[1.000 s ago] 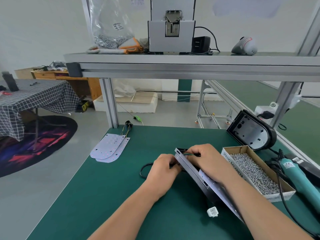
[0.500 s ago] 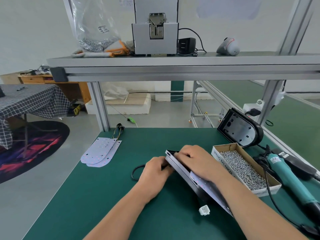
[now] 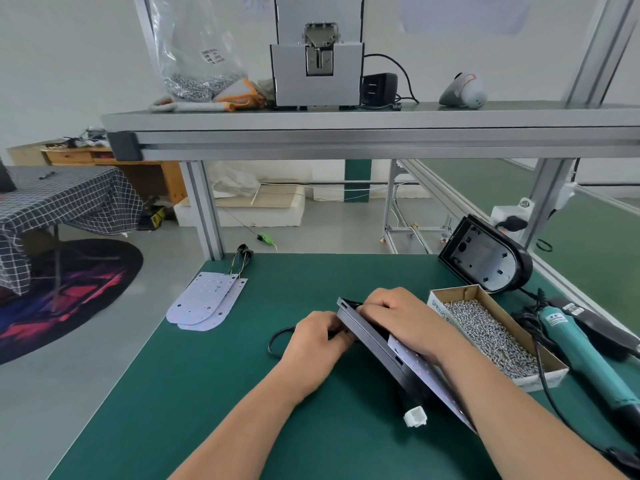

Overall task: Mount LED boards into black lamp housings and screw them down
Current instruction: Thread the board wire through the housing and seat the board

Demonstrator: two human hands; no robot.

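Fingers (image 3: 343,336) of the left hand (image 3: 317,344) grip the tilted black housing (image 3: 370,341) from nine o'clock, likely steadying it on the bench (image 3: 242,375); the right hand (image 3: 398,311) curls over its rim, probably seating the LED board (image 3: 426,370).

L hand (image 3: 313,344) & R hand (image 3: 405,317) bare, forearms (image 3: 242,420) bare too

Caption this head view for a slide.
Left hand and right hand hold a tilted black lamp housing with LED board, beside a screw box.

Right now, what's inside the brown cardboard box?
The cardboard box is full of small silver screws. Its bottom is hidden beneath them.
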